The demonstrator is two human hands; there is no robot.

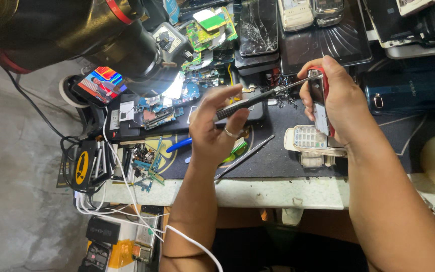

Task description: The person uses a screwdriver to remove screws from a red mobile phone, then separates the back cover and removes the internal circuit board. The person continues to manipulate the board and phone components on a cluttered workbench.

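Nearest, at the bench's front edge (278, 194), two forearms rise from six o'clock. The left hand (217, 126) sits at the picture's centre, fingers pinched round the black grip of a screwdriver (258, 96), a ring on one finger. The shaft runs toward two o'clock, and its tip meets the top of a phone (320, 103) with a red edge. The right hand (328, 95), at three o'clock from the left, clasps that phone upright, thumb and fingers wrapped round its sides, above the dark mat (278, 151).

Just below the phone, on the mat, lies a pale keypad (305, 137). At five o'clock from the left hand lies a thin metal rod (245, 157), with a green brush (237, 147) and a blue handle (179, 145) beside the wrist.

Farther off, at eleven o'clock, a black microscope barrel (101, 35) leans over a lit patch of circuit boards (207, 30). At twelve o'clock lies a cracked screen (258, 25).
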